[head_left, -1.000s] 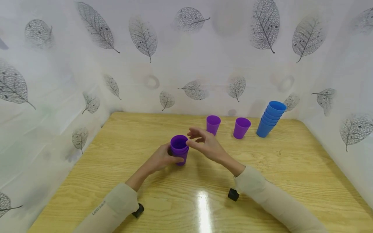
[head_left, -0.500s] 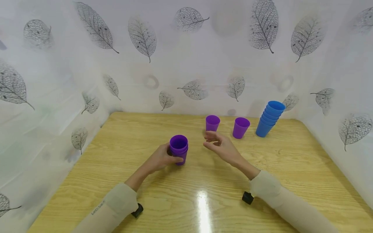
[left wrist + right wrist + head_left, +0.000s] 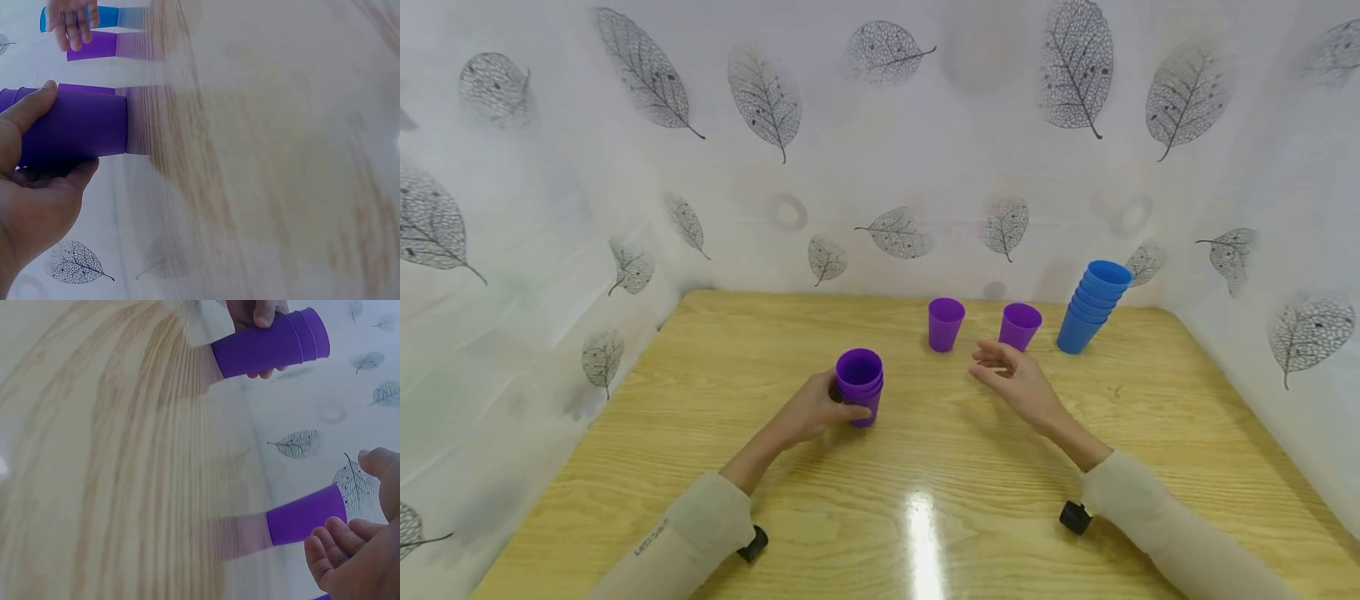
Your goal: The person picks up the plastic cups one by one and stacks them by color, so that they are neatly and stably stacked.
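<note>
My left hand (image 3: 811, 410) grips a short stack of nested purple cups (image 3: 861, 385), upright at the table's middle, thumb across the near side. In the left wrist view the thumb (image 3: 39, 106) lies along the stack (image 3: 87, 125). My right hand (image 3: 1017, 385) hovers over the table with loosely bent fingers and nothing in them, just in front of a single purple cup (image 3: 1021, 323). Another single purple cup (image 3: 945, 323) stands to the left of that one. In the right wrist view the right hand's fingers (image 3: 337, 547) overlap a purple cup (image 3: 306, 515).
A leaning-looking stack of several nested blue cups (image 3: 1094, 307) stands at the back right of the wooden table (image 3: 760, 333). Behind it hangs a pale cloth (image 3: 722, 183) printed with leaves, also closing off both sides.
My right hand has moved away from the held purple stack to the right, past the first single cup to the second. The left hand and its stack have stayed in place.
</note>
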`<state>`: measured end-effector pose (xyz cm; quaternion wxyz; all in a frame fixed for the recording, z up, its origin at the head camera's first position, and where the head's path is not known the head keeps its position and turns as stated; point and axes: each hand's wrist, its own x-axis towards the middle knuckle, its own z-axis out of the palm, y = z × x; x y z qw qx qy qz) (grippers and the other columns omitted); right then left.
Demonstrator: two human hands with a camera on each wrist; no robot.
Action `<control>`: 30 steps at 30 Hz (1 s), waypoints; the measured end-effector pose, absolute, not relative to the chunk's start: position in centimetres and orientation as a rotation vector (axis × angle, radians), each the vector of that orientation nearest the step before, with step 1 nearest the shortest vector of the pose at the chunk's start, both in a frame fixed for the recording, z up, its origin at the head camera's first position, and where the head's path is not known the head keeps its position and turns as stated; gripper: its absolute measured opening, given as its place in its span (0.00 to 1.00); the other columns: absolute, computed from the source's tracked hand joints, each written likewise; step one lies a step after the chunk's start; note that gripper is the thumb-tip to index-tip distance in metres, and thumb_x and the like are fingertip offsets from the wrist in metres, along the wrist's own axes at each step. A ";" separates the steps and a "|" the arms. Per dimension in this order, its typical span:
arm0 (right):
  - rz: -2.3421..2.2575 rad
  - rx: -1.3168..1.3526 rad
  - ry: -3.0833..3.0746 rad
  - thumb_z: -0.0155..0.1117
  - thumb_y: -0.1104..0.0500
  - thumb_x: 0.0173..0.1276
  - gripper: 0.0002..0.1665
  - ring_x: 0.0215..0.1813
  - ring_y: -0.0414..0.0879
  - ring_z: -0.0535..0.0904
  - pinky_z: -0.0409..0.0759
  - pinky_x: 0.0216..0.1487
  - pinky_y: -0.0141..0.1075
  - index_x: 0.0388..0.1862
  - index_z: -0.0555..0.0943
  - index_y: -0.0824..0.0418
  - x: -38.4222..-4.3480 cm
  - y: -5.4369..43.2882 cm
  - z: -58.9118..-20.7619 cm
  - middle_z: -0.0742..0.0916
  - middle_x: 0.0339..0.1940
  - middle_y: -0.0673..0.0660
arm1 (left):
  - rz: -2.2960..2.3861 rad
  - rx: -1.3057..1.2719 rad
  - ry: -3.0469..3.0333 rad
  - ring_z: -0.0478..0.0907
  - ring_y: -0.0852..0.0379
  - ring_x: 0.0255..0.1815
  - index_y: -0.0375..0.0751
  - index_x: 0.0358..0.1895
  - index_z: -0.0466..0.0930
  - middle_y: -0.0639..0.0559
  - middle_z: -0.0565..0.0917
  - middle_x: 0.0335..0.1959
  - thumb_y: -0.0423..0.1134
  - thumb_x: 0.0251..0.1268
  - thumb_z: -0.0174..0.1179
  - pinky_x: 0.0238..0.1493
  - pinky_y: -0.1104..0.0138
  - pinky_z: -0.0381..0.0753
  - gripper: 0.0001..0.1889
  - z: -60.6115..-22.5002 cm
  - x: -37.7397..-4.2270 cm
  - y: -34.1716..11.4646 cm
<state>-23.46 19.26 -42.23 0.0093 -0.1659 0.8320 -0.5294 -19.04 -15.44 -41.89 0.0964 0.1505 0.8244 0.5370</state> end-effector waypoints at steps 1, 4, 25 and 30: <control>-1.649 -0.509 2.604 0.66 0.54 0.77 0.34 0.63 0.58 0.79 0.77 0.58 0.25 0.73 0.70 0.71 -23.5 19.6 -42.2 0.82 0.63 0.70 | 1.593 0.448 2.440 0.80 0.43 0.61 0.28 0.67 0.73 0.38 0.83 0.58 0.35 0.62 0.74 0.68 0.48 0.75 0.32 -41.9 -19.0 -15.4; -1.634 -0.484 2.622 0.65 0.53 0.77 0.34 0.64 0.58 0.78 0.76 0.58 0.22 0.73 0.70 0.71 -23.3 20.7 -42.2 0.82 0.63 0.70 | 1.597 0.457 2.431 0.80 0.43 0.61 0.28 0.68 0.72 0.38 0.83 0.58 0.35 0.62 0.74 0.68 0.48 0.75 0.32 -41.9 -19.0 -15.4; -1.591 -0.288 2.813 0.65 0.54 0.77 0.38 0.61 0.54 0.78 0.72 0.51 0.15 0.74 0.66 0.78 -24.0 25.5 -42.3 0.80 0.64 0.73 | 1.600 0.464 2.426 0.80 0.45 0.60 0.29 0.67 0.73 0.40 0.84 0.57 0.34 0.62 0.74 0.66 0.49 0.77 0.31 -41.9 -19.0 -15.4; -1.636 -0.234 2.758 0.65 0.56 0.77 0.42 0.69 0.68 0.71 0.70 0.51 0.16 0.76 0.59 0.80 -24.7 25.9 -42.0 0.74 0.69 0.77 | 1.608 0.459 2.418 0.80 0.45 0.60 0.30 0.67 0.73 0.40 0.84 0.58 0.33 0.62 0.74 0.67 0.49 0.76 0.32 -41.9 -19.0 -15.3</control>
